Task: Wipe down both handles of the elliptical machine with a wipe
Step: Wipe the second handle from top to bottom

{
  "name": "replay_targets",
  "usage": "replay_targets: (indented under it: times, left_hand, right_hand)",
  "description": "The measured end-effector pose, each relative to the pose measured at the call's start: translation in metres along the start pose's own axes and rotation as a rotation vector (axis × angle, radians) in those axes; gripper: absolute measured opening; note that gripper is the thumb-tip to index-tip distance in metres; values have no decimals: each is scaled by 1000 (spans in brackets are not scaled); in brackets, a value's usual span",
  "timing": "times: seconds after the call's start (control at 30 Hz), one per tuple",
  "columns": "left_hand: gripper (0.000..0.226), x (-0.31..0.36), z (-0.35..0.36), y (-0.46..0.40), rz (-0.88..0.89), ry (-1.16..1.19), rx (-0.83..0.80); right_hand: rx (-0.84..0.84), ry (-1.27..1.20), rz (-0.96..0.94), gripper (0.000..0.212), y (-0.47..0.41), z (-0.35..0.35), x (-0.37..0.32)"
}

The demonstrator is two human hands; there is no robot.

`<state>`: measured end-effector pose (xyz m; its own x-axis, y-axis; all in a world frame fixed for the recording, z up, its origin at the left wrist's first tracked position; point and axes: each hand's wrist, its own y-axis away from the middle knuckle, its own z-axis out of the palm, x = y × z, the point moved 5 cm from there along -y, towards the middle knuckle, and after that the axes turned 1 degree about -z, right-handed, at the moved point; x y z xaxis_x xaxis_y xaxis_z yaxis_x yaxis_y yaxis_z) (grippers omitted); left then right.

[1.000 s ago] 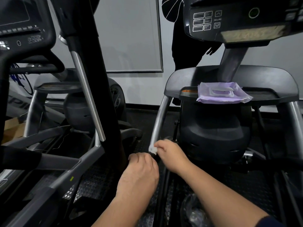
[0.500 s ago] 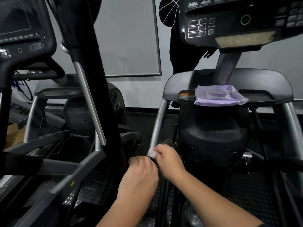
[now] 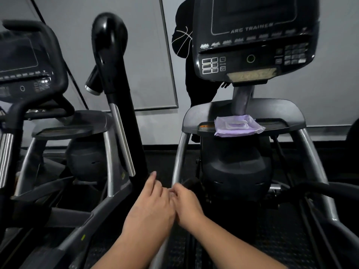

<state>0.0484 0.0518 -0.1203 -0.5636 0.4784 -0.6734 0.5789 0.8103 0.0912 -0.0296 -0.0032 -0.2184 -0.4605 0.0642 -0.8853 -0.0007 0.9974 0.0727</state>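
My left hand (image 3: pixel 151 208) and my right hand (image 3: pixel 187 203) meet fingertip to fingertip low in the middle, just beside the foot of the silver frame tube (image 3: pixel 178 158). My right hand's fingers are pinched together, and only a pale sliver of the wipe (image 3: pixel 172 193) shows between the two hands. My left index finger sticks up while its other fingers curl toward the right hand. The tall black handle (image 3: pixel 118 78) rises left of the hands. A purple wipe pack (image 3: pixel 238 126) lies on the machine's shelf (image 3: pixel 287 117), under the console (image 3: pixel 252 39).
A second machine with its own console (image 3: pixel 23 70) stands close on the left. A person in black (image 3: pixel 192 90) stands behind the console by the grey wall. Black cables (image 3: pixel 318 189) and the dark motor housing (image 3: pixel 233 167) are to the right of my hands.
The view has tilted up, so the console and the handle's top now show. My right hand has left the silver tube and both hands have come together; my left index finger has lifted.
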Motion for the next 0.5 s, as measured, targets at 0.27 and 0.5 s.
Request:
replay_targets:
  times: [0.27,0.5]
  left_hand:
    - [4,-11,-17,34,-72,246,328]
    - [18,20,-105,-5,6,636,608]
  right_hand:
    - [82,-752,166,13,48,-52,-28]
    - [349,-809,-23,25,126,-189,-19]
